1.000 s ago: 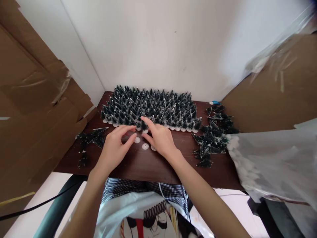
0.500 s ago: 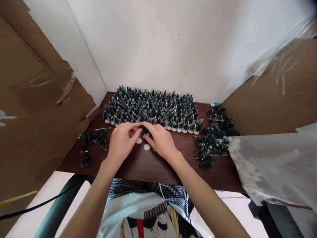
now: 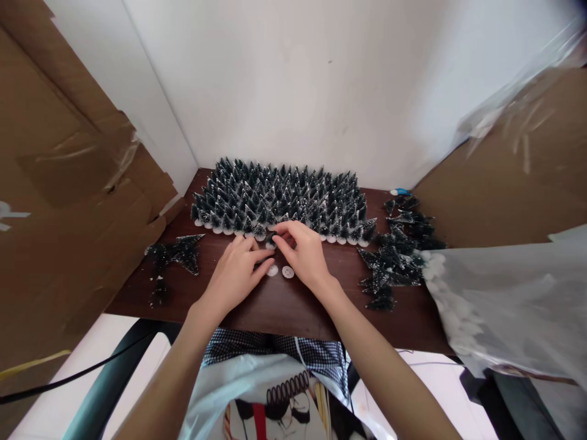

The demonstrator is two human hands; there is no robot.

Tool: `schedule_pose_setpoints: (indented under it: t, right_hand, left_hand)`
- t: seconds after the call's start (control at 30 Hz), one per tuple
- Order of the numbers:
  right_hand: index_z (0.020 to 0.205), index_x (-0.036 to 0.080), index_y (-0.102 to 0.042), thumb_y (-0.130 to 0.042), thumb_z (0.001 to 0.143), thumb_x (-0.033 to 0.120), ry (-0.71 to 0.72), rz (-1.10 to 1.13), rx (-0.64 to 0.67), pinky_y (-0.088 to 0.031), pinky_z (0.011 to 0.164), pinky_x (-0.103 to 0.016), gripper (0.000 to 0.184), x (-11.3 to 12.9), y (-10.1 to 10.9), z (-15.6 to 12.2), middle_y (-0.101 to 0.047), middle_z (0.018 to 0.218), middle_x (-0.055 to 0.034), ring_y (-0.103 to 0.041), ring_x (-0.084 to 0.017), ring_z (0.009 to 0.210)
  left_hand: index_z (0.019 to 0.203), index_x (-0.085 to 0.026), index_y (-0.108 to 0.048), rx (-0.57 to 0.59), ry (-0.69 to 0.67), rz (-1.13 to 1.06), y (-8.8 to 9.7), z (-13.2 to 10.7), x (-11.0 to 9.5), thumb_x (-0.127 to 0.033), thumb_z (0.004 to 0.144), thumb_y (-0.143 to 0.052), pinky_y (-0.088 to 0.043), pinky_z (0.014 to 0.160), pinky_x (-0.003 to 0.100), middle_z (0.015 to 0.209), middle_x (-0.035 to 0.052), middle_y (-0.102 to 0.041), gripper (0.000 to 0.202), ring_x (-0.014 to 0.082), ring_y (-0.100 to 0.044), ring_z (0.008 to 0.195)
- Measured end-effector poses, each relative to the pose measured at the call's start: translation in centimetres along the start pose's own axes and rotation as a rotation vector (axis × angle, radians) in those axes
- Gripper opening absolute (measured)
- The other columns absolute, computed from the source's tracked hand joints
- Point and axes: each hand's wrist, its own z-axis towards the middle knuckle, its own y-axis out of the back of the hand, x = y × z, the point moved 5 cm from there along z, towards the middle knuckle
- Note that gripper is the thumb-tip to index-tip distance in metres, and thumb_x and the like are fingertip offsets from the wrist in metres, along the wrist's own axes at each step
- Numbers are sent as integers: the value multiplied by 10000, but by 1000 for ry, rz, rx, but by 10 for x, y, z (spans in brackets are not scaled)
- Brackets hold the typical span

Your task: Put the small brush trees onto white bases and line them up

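My right hand (image 3: 302, 253) pinches a small dark green bottle-brush tree (image 3: 271, 238) with frosted tips, at the front of a dense block of standing trees (image 3: 284, 189) on white round bases. To its left, my left hand (image 3: 238, 269) is open, thumb and fingers apart, its fingertips close to that tree's base. Just in front of the hands lie two loose white discs: one white disc (image 3: 273, 270) by my left thumb and another white disc (image 3: 288, 272) under my right hand. The fingers partly cover the held tree.
Loose trees lie in a left pile (image 3: 178, 253) and a larger right pile (image 3: 394, 263) on the brown table (image 3: 284, 311). A clear plastic bag (image 3: 499, 293) with white discs overhangs the right edge. Cardboard (image 3: 68, 165) stands at left, more cardboard (image 3: 518, 165) at right, a white wall behind.
My left hand has come off the tree and opened, moving slightly down. My right hand keeps its pinch and has shifted slightly right. The loose discs show farther right than before.
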Motion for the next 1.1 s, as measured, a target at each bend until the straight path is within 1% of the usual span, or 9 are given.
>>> schedule_pose_setpoints:
  t: [0.13, 0.3, 0.47, 0.6, 0.7, 0.77, 0.87, 0.97, 1.1]
  right_hand:
    - [1019, 183, -676, -579, 930, 114, 8, -28, 9, -538, 810, -306, 149, -1, -3, 0, -711, 965, -66, -668, -181, 844]
    - [1093, 188, -674, -561, 928, 103, 17, -24, 40, -544, 869, -321, 217, -1, -5, 0, -721, 1053, -77, -681, -188, 914]
    - [1123, 200, -670, -565, 926, 109, 1, 2, 59, -555, 874, -324, 241, -1, -6, 0, -721, 1088, -71, -686, -184, 928]
    - [1096, 207, -668, -573, 949, 160, 0, 5, 72, -548, 858, -313, 181, 1, -4, -1, -721, 1071, -63, -685, -188, 941]
    - [1022, 205, -669, -577, 969, 213, 12, -7, 82, -530, 831, -298, 107, 4, -3, -1, -722, 1026, -54, -675, -186, 922]
    - [978, 204, -665, -573, 974, 219, 26, -16, 81, -518, 812, -290, 94, 6, -1, -1, -719, 992, -47, -666, -183, 903]
    - [966, 208, -664, -568, 975, 215, 22, -34, 69, -512, 811, -288, 97, 6, 0, -1, -717, 986, -45, -663, -183, 901]
    - [1000, 213, -673, -565, 972, 209, 4, -60, 64, -517, 828, -294, 112, 4, 0, -1, -722, 1005, -47, -671, -187, 915]
    - [1110, 221, -673, -560, 966, 188, -3, -74, 86, -533, 835, -303, 186, 3, -1, -1, -731, 1073, -54, -684, -194, 956]
  left_hand:
    - [1168, -213, -754, -8, 1, 53, -4, 1, 2, -349, 994, -484, -443, 864, 441, 939, 94, -590, 349, 281, -480, 951]
    - [1090, -215, -770, -22, 3, 63, -3, 2, 1, -344, 1009, -438, -435, 851, 432, 919, 89, -577, 365, 273, -469, 937]
    - [1017, -217, -772, -43, -4, 72, -2, 2, 0, -335, 998, -453, -438, 855, 447, 916, 91, -571, 341, 274, -468, 927]
    - [980, -229, -770, -46, -18, 75, -2, 1, 1, -332, 999, -452, -438, 850, 445, 914, 86, -568, 335, 267, -471, 918]
    - [988, -226, -767, -32, -16, 76, -3, 1, 2, -323, 997, -456, -438, 851, 449, 921, 89, -562, 325, 271, -469, 923]
    - [986, -216, -765, -26, -10, 74, -4, 1, 2, -325, 997, -457, -440, 846, 452, 928, 94, -558, 326, 278, -466, 930]
    - [993, -216, -763, -41, -4, 70, -4, 2, 3, -328, 992, -464, -445, 836, 446, 932, 94, -550, 320, 279, -466, 931]
    - [1029, -231, -761, -54, -10, 74, -4, 3, 3, -325, 987, -474, -450, 842, 433, 934, 86, -543, 305, 270, -471, 934]
    - [1054, -231, -758, -52, 0, 75, -4, 4, 5, -333, 987, -475, -451, 848, 443, 955, 92, -540, 309, 274, -466, 941]
